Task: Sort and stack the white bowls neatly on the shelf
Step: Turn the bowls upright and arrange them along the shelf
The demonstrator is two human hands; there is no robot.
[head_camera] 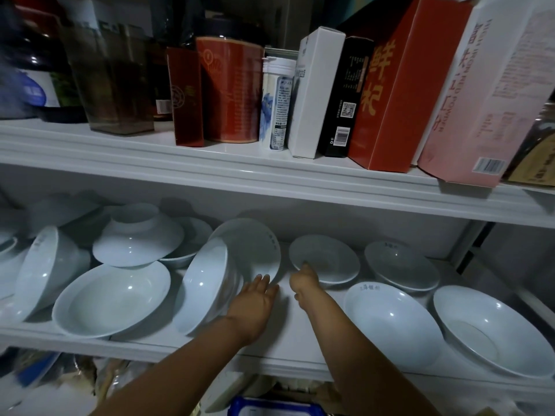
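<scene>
White ceramic bowls (114, 298) lie unsorted on the white shelf (150, 345). The small shallow middle bowl (330, 259) is reached at its near rim by the right hand (303, 282), grip not determinable. The left hand (255, 301), fingers (264, 280) straight, is held just left of it. Step judged: gathering. A firm rim pinch is needed next.

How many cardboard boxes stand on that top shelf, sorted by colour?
Red boxes: 2
White box: 1
Black box: 1
Pink box: 1
Total: 5 boxes in view
</scene>
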